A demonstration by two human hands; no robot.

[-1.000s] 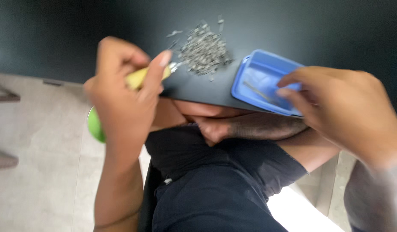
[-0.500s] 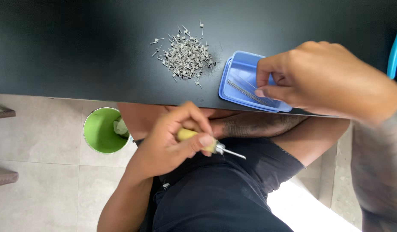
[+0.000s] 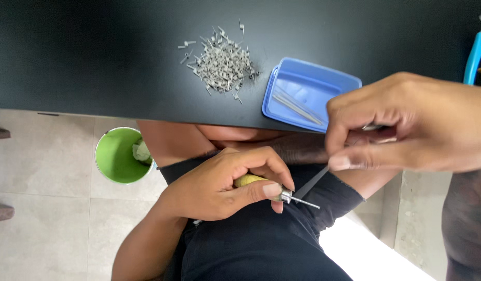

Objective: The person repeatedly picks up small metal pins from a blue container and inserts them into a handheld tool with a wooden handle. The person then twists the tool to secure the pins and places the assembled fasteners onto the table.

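Looks like the lining-up step: left hand [image 3: 219, 184] has its grip clenched on the yellow-handled pin tool [image 3: 274, 190] over the lap, right hand [image 3: 407, 125] pinches a thin wire [image 3: 310, 182] at its 2 o'clock, so next they'd need steady meeting of tips.

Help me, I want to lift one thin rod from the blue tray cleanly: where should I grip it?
Judging by its pose, pinch a thin rod near the end by the blue tray's open middle, coming from above; they lie flat and slanted.
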